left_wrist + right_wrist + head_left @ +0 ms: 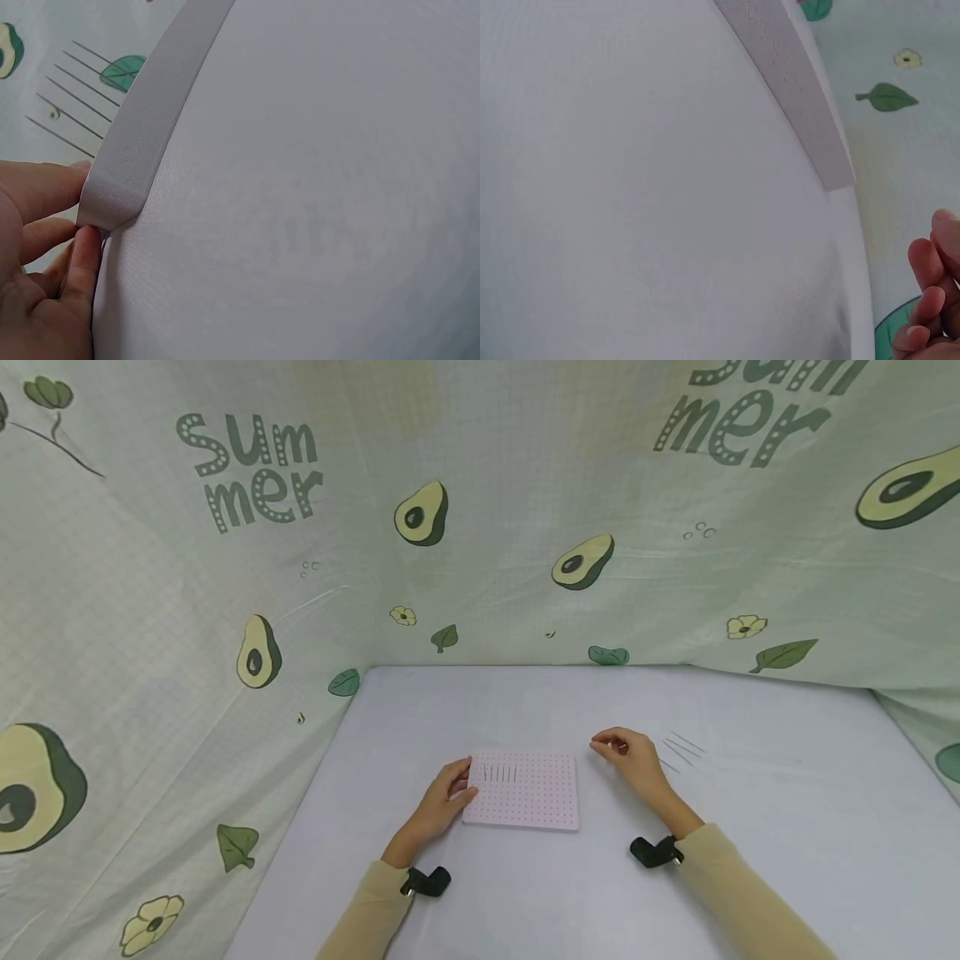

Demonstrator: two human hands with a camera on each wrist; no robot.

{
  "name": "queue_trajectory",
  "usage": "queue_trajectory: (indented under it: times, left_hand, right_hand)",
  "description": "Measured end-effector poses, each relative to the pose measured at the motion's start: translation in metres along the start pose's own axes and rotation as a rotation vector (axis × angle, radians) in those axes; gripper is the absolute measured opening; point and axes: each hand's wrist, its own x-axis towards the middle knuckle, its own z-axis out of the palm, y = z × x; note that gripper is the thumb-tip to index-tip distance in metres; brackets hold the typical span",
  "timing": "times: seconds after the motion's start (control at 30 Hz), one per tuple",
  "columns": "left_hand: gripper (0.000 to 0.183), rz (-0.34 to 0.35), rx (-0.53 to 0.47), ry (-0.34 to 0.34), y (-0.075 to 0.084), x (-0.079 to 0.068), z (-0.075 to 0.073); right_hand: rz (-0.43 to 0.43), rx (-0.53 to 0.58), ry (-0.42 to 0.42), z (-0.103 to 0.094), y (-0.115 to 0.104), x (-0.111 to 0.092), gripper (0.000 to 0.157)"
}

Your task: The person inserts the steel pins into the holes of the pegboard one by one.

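Observation:
A pale pink board [547, 793] dotted with rows of small holes lies on the table. My left hand [438, 806] grips its left edge; in the left wrist view the fingers [45, 187] hold the board's corner. Several thin dark pins [501, 772] stand in a row in its upper left part, rising past the edge in the left wrist view. Just right of the board hovers my right hand [626, 760], thumb and forefinger tips together. I cannot tell whether a pin is between them. The right wrist view shows only its fingertips [926, 259].
Several loose thin pins [684, 745] lie on the white table [787, 827] beyond the right hand. A curtain [495, 460] printed with avocados and leaves hangs behind the table and at the left. Each wrist wears a small black camera [429, 882].

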Motion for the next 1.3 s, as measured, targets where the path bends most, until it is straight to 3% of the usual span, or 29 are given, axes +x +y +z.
queue_trajectory:
  times: [0.47, 1.0, 1.3]
  left_hand:
    - [0.055, 0.009, -0.016, 0.007, -0.003, 0.000, 0.000]
    - [0.055, 0.018, -0.017, 0.000, -0.003, -0.001, 0.001]
    - [0.057, -0.017, -0.001, 0.032, -0.035, 0.006, 0.008]
  right_hand:
    - [0.049, -0.029, 0.099, -0.031, 0.018, -0.007, 0.018]
    - [0.108, -0.092, 0.141, -0.059, 0.034, -0.019, 0.022]
    - [0.131, -0.133, 0.170, -0.067, 0.040, -0.023, 0.022]
